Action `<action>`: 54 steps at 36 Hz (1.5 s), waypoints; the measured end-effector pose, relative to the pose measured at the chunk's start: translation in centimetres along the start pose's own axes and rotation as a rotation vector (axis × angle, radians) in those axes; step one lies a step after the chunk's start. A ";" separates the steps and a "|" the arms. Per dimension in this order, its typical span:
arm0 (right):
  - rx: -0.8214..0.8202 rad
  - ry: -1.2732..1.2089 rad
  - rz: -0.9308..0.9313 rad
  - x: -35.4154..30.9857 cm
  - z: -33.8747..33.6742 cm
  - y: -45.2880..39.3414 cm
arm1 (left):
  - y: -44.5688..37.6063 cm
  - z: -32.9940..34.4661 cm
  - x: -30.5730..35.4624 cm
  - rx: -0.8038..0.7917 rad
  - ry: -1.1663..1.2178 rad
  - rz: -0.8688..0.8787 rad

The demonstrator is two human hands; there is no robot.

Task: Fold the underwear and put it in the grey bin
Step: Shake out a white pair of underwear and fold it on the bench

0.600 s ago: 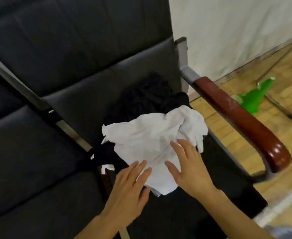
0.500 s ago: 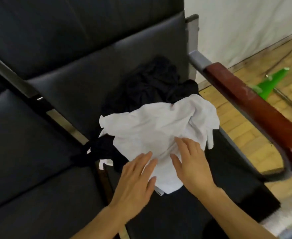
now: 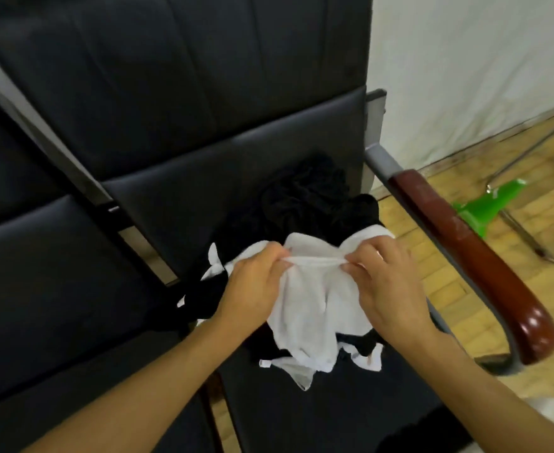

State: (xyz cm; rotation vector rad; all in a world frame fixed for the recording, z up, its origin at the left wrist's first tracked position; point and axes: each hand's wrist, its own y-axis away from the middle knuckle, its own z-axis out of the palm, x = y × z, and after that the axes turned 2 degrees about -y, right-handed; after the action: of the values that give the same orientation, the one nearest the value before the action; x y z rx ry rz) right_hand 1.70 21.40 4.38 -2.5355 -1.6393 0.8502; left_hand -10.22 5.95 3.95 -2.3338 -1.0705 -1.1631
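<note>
Both hands pinch the upper hem of the white underwear [image 3: 315,299]: the left hand [image 3: 252,286] at one end, the right hand [image 3: 386,282] at the other, stretching the hem taut, probably to square it for folding. It lies on the black seat [image 3: 318,416], over dark garments [image 3: 305,204] towards the back edge. The wooden armrest [image 3: 471,256] bounds the right side; the seat's front lies open. No grey bin shows.

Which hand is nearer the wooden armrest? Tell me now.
Right. The right hand pinches the white underwear just beside the armrest; the left hand pinches it farther away.
</note>
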 end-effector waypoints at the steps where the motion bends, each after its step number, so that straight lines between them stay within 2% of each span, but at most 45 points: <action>1: -0.028 -0.018 0.011 -0.4 -0.3 -0.8 | -0.7 -0.6 0.8 -0.009 0.063 -0.040; 3: -0.109 -0.169 0.094 -2.6 -3.2 -2.6 | -1.2 -3.7 4.1 0.046 0.137 -0.061; 5: -0.194 -0.278 0.187 -6.8 -9.2 -4.2 | -0.1 -8.8 10.0 0.098 0.159 -0.021; 6: -0.205 -0.295 0.175 -8.4 -11.7 -5.3 | 0.1 -11.0 12.5 0.121 0.143 0.007; 10: -0.275 -0.357 0.031 -14.5 -21.0 -8.6 | 1.3 -20.4 21.3 0.228 -0.105 0.071; 13: -0.416 -0.429 -0.090 -20.0 -27.7 -9.5 | 3.8 -27.3 27.5 0.301 -0.220 0.110; 16: -0.653 -0.457 -0.178 -25.5 -33.2 -10.2 | 6.0 -33.1 32.0 0.391 -0.063 0.092; 18: -0.710 -0.371 -0.228 -29.4 -36.3 -10.3 | 8.9 -37.1 34.4 0.470 0.049 0.082; 20: -0.615 -0.248 -0.297 -33.0 -38.5 -10.9 | 11.3 -40.9 35.6 0.555 0.090 0.093; 22: -0.500 -0.253 -0.292 -35.2 -39.8 -11.5 | 12.9 -43.1 35.9 0.597 0.096 0.084; 27: -0.352 -0.722 -0.243 -44.3 -42.8 -11.5 | 19.7 -49.0 35.3 0.745 -0.188 0.147; 29: -0.312 -0.861 -0.200 -48.4 -42.6 -11.0 | 23.3 -49.9 35.0 0.693 -0.224 0.261; 30: -0.297 -0.905 -0.174 -49.9 -42.5 -10.9 | 24.6 -49.7 34.9 0.607 -0.252 0.313; 33: -0.262 -0.963 -0.136 -55.5 -41.1 -10.0 | 28.2 -50.9 32.8 0.434 -0.514 0.426; 37: -0.286 -1.075 -0.014 -60.5 -39.6 -8.9 | 29.6 -54.0 29.3 0.544 -1.003 0.638; 42: -0.486 -1.187 0.023 -64.3 -38.3 -8.2 | 31.3 -58.9 26.3 0.743 -1.131 0.757; 44: -0.525 -1.187 0.078 -65.6 -37.9 -7.8 | 32.2 -60.3 26.5 0.658 -1.024 0.719; 47: -0.558 -1.181 0.102 -66.8 -38.1 -7.4 | 32.8 -61.6 27.6 0.659 -0.652 0.478; 50: -0.650 -1.137 -0.026 -68.1 -38.4 -7.1 | 32.7 -63.4 28.0 0.808 -0.184 0.389; 54: -0.788 -0.890 -0.287 -69.3 -38.6 -6.4 | 31.8 -66.2 28.5 0.921 0.050 0.239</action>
State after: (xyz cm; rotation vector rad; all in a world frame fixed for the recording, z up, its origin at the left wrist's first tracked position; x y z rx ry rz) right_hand -7.93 -23.56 69.32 -2.2594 -3.0092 1.7255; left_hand -11.66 -39.20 68.52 -1.6221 -0.9800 -0.4642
